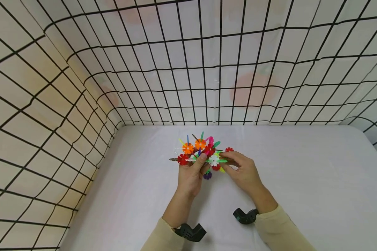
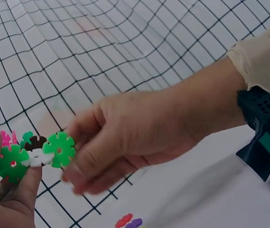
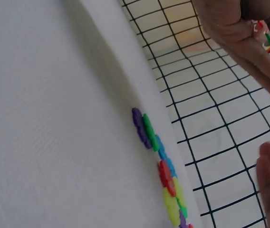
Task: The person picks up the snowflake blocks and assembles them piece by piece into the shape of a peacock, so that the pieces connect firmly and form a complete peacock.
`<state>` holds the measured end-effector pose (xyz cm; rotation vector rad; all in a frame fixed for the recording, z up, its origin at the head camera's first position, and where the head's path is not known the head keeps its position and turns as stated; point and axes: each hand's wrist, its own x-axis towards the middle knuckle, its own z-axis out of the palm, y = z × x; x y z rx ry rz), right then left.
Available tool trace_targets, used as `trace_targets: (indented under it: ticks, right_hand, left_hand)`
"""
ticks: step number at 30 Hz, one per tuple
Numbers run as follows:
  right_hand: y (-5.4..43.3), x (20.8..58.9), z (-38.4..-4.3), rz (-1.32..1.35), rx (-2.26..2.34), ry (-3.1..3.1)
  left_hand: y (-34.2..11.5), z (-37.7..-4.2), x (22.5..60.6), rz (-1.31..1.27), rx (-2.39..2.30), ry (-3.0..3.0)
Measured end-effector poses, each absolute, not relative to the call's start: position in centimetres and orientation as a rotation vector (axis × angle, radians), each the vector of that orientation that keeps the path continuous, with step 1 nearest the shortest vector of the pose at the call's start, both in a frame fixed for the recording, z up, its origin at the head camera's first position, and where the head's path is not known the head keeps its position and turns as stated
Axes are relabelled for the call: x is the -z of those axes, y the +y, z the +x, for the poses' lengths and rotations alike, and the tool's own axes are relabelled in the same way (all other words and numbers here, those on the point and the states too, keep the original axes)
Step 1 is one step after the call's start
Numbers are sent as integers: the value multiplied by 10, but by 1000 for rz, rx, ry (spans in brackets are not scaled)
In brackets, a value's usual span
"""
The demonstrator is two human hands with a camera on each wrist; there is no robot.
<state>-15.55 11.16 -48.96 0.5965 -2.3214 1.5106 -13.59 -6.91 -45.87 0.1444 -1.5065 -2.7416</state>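
My left hand (image 1: 190, 177) grips a cluster of interlocking flower-shaped plastic discs, its thumb over the near side. In the left wrist view its fingers hold a green disc (image 2: 10, 164) joined to a white disc (image 2: 39, 157). At the right end of the cluster, my right hand (image 1: 243, 172) has its thumb and index finger around the edges of another green disc (image 2: 59, 149). Orange discs (image 1: 200, 144) and a red disc (image 1: 182, 159) show beyond the left hand. Part of the cluster is hidden by the fingers.
Loose discs lie on the white table (image 1: 295, 174), among them a purple disc (image 1: 207, 175), a red disc (image 3: 167, 178) and a yellow disc (image 3: 171, 206). A black wire grid (image 1: 220, 69) stands along the back and sides. Each wrist wears a black camera (image 1: 191, 232).
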Motion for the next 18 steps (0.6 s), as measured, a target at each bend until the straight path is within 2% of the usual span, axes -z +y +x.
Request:
trace_targets:
  ticks: [6, 12, 18]
  right_hand:
    - [113, 509, -162, 401, -1318, -2755]
    - [112, 521, -164, 361, -1027, -2912]
    - [112, 519, -164, 329, -988, -2985]
  left_hand:
    - [-73, -136, 459, 138, 2759, -1502]
    - [-72, -135, 459, 132, 2763, -1534]
    - [-71, -136, 460, 141, 2780, -1531]
